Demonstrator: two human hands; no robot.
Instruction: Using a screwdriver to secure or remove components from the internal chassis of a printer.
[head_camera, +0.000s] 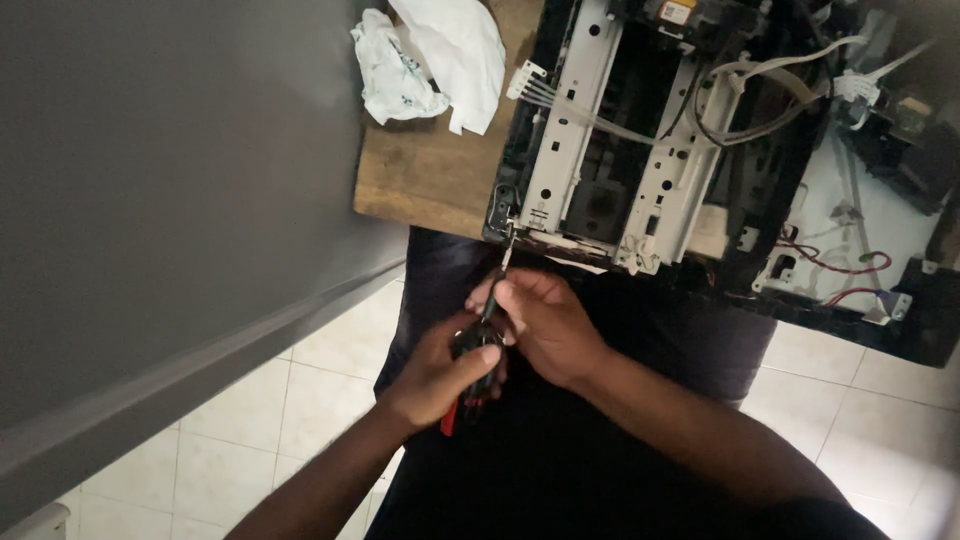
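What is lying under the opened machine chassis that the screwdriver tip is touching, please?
A wooden board lies under the opened machine chassis, jutting out left, where crumpled white cloths rest on it. The chassis covers the board's remainder, and nothing shows what holds the board up.

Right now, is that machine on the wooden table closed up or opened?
Opened. The machine has no outer cover: its pale metal frame and loose wires lie bare, while both hands hold a screwdriver at its corner.
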